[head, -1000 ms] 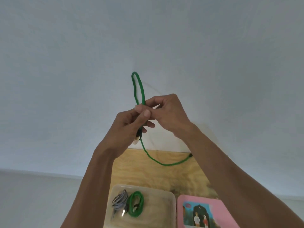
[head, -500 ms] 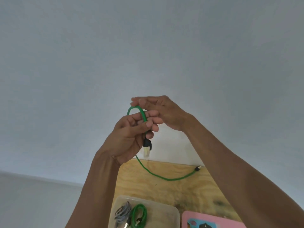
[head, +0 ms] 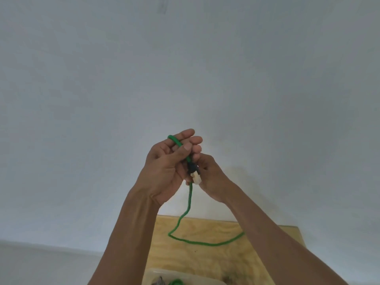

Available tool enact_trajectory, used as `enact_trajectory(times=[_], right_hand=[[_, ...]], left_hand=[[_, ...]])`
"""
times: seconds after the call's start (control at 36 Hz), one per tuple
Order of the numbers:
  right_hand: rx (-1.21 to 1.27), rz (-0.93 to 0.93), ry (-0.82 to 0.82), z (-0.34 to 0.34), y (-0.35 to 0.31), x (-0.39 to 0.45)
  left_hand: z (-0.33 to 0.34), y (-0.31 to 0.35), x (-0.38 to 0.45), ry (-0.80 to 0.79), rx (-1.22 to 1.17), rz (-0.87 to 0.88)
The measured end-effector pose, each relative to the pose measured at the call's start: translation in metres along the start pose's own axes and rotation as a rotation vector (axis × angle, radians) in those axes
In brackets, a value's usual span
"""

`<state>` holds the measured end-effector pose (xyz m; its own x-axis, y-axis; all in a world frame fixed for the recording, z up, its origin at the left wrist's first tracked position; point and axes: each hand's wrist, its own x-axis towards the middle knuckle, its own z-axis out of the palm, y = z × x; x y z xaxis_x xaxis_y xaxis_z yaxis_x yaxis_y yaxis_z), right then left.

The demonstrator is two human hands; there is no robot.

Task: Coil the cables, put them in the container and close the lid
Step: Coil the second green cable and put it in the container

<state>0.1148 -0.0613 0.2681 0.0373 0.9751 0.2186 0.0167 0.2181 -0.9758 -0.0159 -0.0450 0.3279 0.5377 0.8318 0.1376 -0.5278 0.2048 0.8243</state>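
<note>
A green braided cable (head: 189,202) hangs from both raised hands in front of the wall. My left hand (head: 164,167) holds a loop of it, thumb pressing the cable against the fingers, with the loop's top showing above the index finger. The cable's black-and-white plug (head: 194,174) hangs between the palms. My right hand (head: 207,175) pinches the cable just below the plug. The loose tail drops to the wooden table (head: 267,254) and curves right. The clear container (head: 185,279) shows at the bottom edge, with a grey coil and a green coil inside.
A plain white wall fills the view behind the hands. The wooden table stands against it, its far right corner visible. Pale floor lies to the left of the table.
My right hand came down from above the loop to below the plug. The loop in my left hand is smaller, and the view has tilted up, hiding most of the container and the pink lid.
</note>
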Motion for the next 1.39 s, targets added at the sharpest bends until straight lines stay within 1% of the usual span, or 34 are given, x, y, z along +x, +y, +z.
enact_trajectory(times=[0.06, 0.14, 0.22, 0.33, 0.44, 0.64, 0.78, 0.92, 1.06, 1.14, 1.19, 1.22, 1.28, 1.33, 1.39], right_hand=[[-0.054, -0.012, 0.049, -0.002, -0.004, 0.000], [-0.090, -0.027, 0.146, -0.001, -0.006, 0.004], [-0.121, -0.019, 0.182, 0.003, -0.011, 0.003], [-0.193, 0.000, 0.159, 0.001, -0.010, 0.001], [-0.257, -0.014, 0.114, 0.000, -0.009, -0.002], [-0.410, -0.026, 0.062, -0.003, -0.013, -0.004], [-0.590, -0.036, 0.043, -0.006, -0.014, -0.005], [-0.641, 0.027, -0.011, -0.009, -0.018, -0.009], [-0.754, 0.024, -0.110, -0.013, -0.028, -0.012], [-0.741, 0.002, -0.141, -0.021, -0.037, -0.016], [-0.758, -0.059, -0.133, -0.028, -0.045, -0.015], [-0.765, -0.096, -0.123, -0.032, -0.049, -0.012], [-0.782, -0.168, -0.097, -0.037, -0.059, -0.005], [-0.774, -0.227, -0.082, -0.042, -0.068, 0.003], [-0.684, -0.260, -0.056, -0.048, -0.077, 0.009]], left_hand=[[-0.001, 0.002, 0.004, -0.011, 0.036, 0.028], [-0.004, 0.000, 0.010, 0.016, 0.164, 0.070], [-0.007, -0.002, 0.015, 0.058, 0.265, 0.099], [-0.008, -0.006, 0.020, 0.115, 0.296, 0.157], [-0.012, -0.008, 0.023, 0.141, 0.413, 0.236], [-0.016, -0.007, 0.024, 0.056, 0.450, 0.277], [-0.020, -0.008, 0.026, 0.025, 0.519, 0.292], [-0.028, -0.009, 0.031, 0.017, 0.717, 0.333], [-0.037, -0.012, 0.037, 0.022, 1.004, 0.348], [-0.047, -0.011, 0.039, 0.031, 1.197, 0.300], [-0.053, -0.009, 0.038, -0.001, 1.301, 0.214], [-0.053, -0.008, 0.036, -0.028, 1.313, 0.161], [-0.049, -0.006, 0.029, -0.089, 1.223, 0.085], [-0.040, -0.005, 0.021, -0.129, 1.115, 0.076], [-0.032, -0.005, 0.013, -0.149, 1.002, 0.063]])
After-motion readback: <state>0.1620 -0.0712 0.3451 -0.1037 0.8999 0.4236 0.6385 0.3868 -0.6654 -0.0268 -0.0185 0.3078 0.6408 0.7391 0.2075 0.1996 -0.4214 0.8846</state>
